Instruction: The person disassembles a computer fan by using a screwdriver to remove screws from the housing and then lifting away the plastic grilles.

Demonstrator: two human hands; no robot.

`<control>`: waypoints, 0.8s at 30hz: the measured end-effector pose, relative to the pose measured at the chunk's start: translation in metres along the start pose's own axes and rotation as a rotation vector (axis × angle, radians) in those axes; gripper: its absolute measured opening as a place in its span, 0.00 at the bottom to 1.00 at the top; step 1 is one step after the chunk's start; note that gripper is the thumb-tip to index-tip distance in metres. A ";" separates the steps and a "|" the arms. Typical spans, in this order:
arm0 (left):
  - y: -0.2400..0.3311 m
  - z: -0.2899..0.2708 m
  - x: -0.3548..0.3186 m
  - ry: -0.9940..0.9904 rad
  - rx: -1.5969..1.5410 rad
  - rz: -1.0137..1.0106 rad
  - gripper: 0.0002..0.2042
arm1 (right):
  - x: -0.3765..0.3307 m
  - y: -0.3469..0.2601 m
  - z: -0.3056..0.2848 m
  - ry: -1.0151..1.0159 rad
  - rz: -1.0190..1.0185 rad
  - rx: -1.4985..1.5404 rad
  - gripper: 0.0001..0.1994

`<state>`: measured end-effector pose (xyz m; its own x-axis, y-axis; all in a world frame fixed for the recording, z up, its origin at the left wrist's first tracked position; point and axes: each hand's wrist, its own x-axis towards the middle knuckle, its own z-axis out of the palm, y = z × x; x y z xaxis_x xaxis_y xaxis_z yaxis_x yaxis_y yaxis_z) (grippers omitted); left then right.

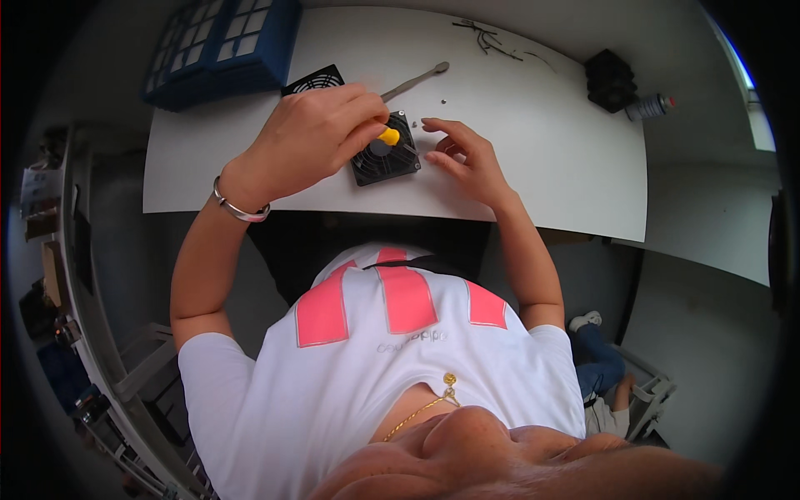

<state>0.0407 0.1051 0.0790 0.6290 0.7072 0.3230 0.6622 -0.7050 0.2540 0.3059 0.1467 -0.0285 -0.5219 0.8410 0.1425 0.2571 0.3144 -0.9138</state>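
A black square cooling fan (384, 172) lies on the white table in front of me. My left hand (321, 133) is closed round a screwdriver (389, 136) with a yellow handle. Its shaft slants down to the right, across the fan's right side; I cannot tell whether the tip sits in a screw. Just right of the fan is my right hand (472, 164), thumb and index finger apart, with nothing visible between them. The thumb is close to the screwdriver's tip. A small screw (414, 124) rests beside the fan's upper right corner.
Behind my left hand lies a black fan grille (321, 80). A long metal tool (419, 81) points away from it. Blue divided trays (225, 50) stand far left. Black wire pieces (483, 36), stacked black parts (610, 81) and a can (649, 107) are toward the far right.
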 end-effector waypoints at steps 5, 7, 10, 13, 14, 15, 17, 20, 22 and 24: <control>-0.012 0.038 -0.085 0.418 -0.717 -0.761 0.11 | 0.036 0.002 -0.007 -0.007 -0.032 -0.385 0.14; -0.012 0.058 -0.112 0.597 -1.004 -0.866 0.12 | 0.043 0.010 0.004 -0.042 -0.082 -0.411 0.13; -0.013 0.077 -0.139 0.841 -1.452 -0.972 0.14 | 0.049 0.015 0.009 -0.102 -0.159 -0.498 0.08; -0.017 0.085 -0.148 0.929 -1.711 -0.965 0.14 | 0.049 0.013 0.010 -0.112 -0.097 -0.562 0.07; -0.018 0.085 -0.147 0.947 -1.710 -0.965 0.14 | 0.048 0.012 0.011 -0.107 -0.081 -0.604 0.07; -0.019 0.085 -0.145 0.920 -1.697 -0.948 0.13 | 0.048 0.011 0.011 -0.099 -0.065 -0.647 0.07; -0.022 0.087 -0.142 0.908 -1.684 -0.928 0.13 | 0.048 0.007 0.008 -0.097 -0.063 -0.627 0.06; -0.026 0.091 -0.139 0.895 -1.661 -0.913 0.13 | 0.051 -0.001 -0.002 -0.024 0.109 -0.305 0.05; -0.026 0.094 -0.141 0.910 -1.663 -0.907 0.13 | 0.052 -0.006 -0.011 0.037 0.272 -0.007 0.04; -0.026 0.096 -0.143 0.931 -1.682 -0.902 0.13 | 0.054 -0.009 -0.017 0.021 0.325 0.247 0.05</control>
<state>-0.0277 0.0277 -0.0613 -0.2614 0.9412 -0.2140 -0.6493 -0.0074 0.7605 0.2896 0.1966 -0.0058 -0.4278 0.8889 -0.1636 0.2016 -0.0826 -0.9760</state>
